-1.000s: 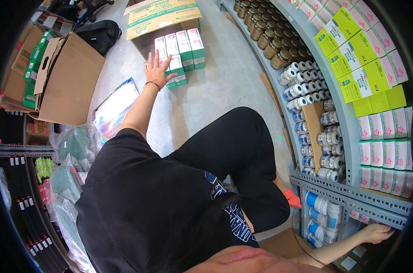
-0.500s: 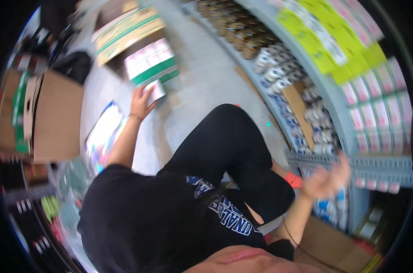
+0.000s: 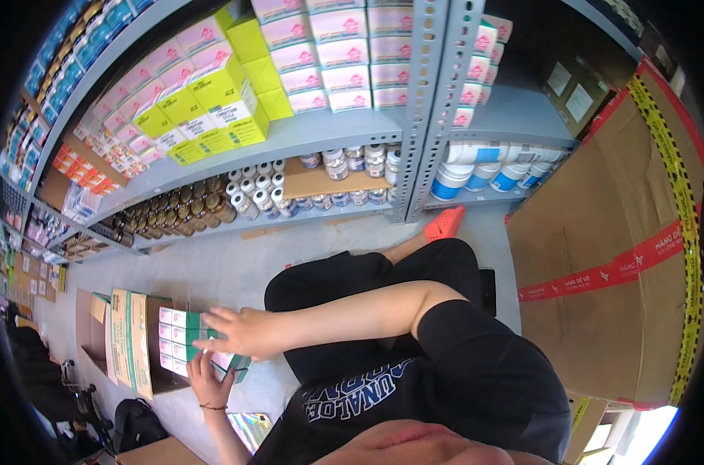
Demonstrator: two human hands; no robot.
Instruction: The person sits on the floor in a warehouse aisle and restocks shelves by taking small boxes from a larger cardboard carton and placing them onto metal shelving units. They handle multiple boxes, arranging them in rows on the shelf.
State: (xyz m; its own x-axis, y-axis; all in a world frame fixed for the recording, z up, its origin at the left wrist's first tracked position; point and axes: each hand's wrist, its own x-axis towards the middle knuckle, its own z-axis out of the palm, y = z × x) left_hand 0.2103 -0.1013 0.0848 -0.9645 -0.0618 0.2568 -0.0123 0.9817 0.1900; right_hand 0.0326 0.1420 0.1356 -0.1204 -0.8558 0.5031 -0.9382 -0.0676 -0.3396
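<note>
Small white, pink and green boxes [image 3: 177, 338] stand in a tight block on the floor at the lower left, beside an open cardboard carton [image 3: 132, 341]. At the block's near side my left hand [image 3: 207, 381], with a bracelet on its wrist, has thumb and fingers around a small box [image 3: 225, 359]; my right hand partly hides it. Reaching across my lap, my right hand [image 3: 247, 332] is over the near edge of the block. Its fingers are spread, and it holds nothing that I can see.
Grey metal shelving [image 3: 344, 128] holds pink-white boxes, lime-green boxes [image 3: 212, 101] and several rows of bottles [image 3: 189, 208]. A large taped carton [image 3: 600, 310] stands at the right. A black backpack [image 3: 137, 425] and a shiny pouch [image 3: 251, 428] lie at the lower left.
The view has swung to the right, bringing the shelves across the top. My right hand has moved from the shelf side over to the boxes beside my left hand.
</note>
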